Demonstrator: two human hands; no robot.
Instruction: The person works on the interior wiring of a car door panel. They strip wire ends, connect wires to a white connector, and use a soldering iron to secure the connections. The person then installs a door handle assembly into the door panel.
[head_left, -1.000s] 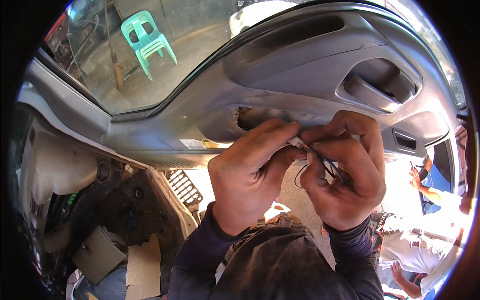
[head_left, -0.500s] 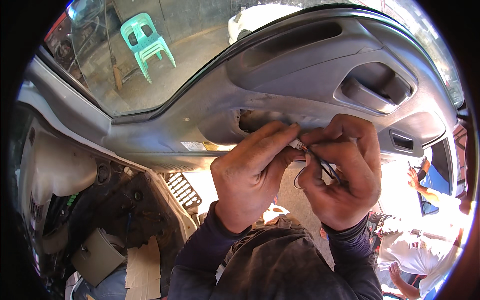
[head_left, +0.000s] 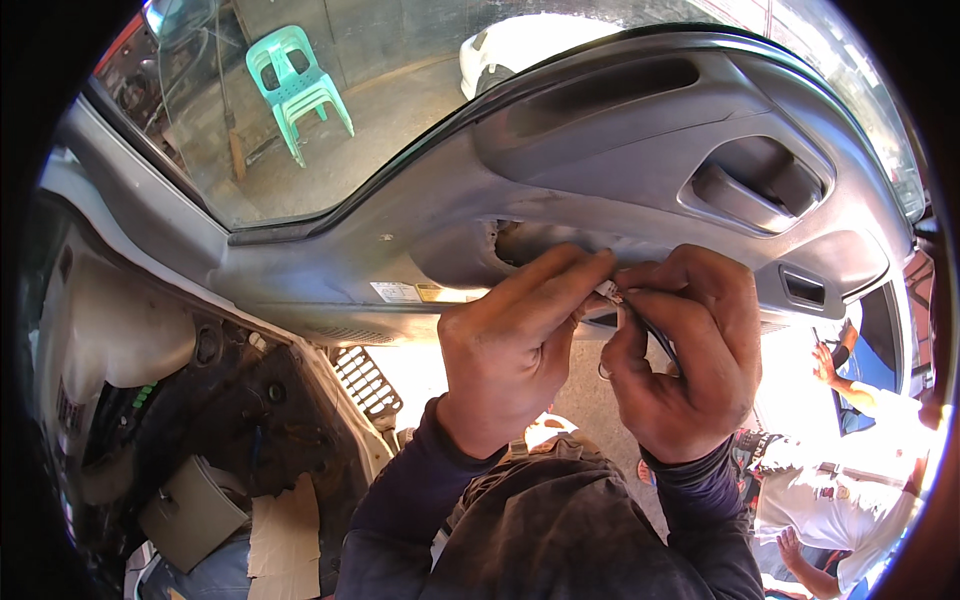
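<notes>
In front of a grey car door panel (head_left: 560, 160), my left hand (head_left: 505, 355) pinches a small white wire connector (head_left: 608, 289), partly covered by my fingertips. My right hand (head_left: 690, 355) is closed on thin dark wires (head_left: 655, 335) that run from the connector into its curled fingers. Orange strands show at their join. Both hands are just below a rough-edged opening (head_left: 508, 240) in the panel, their fingertips almost meeting.
A green plastic chair (head_left: 295, 95) and a white vehicle (head_left: 525, 45) show through the window. At lower left are the footwell (head_left: 230, 400), a grey panel piece (head_left: 192, 510) and cardboard (head_left: 285, 530). At right, people in white (head_left: 830, 510) stand nearby.
Both hands have shifted slightly right in view, still pinching the connector and wires. The door and chair appear a little lower than half a second ago.
</notes>
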